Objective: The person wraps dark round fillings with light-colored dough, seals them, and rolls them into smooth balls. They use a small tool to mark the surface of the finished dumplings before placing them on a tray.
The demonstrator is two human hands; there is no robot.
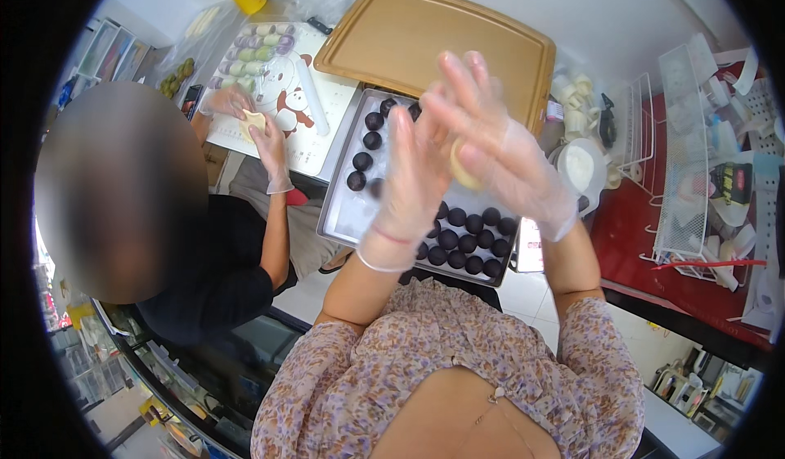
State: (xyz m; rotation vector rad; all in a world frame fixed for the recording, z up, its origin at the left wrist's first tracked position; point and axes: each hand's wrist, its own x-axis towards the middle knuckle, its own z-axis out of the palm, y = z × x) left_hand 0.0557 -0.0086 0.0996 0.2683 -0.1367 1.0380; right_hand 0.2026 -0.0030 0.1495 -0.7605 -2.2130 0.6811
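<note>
Both of my hands wear clear plastic gloves and are raised above a metal tray [349,216]. Between the palms is a pale yellow piece of dough [467,167], partly covered by my right hand [506,158]. My left hand [420,164] faces it from the other side, its fingers pointing up and apart. Fingers of the two hands overlap and are slightly blurred. Below, rows of dark round balls [456,216] lie on the lined tray; my hands hide its middle.
At left, a co-worker's gloved hands [264,137] hold a flat dough piece [252,126] over a printed mat [306,158] bearing purple and green dough pieces [248,54]. A large gold tray [429,29] stands behind. At right are a bowl of white powder [576,167] and a wire rack [681,170].
</note>
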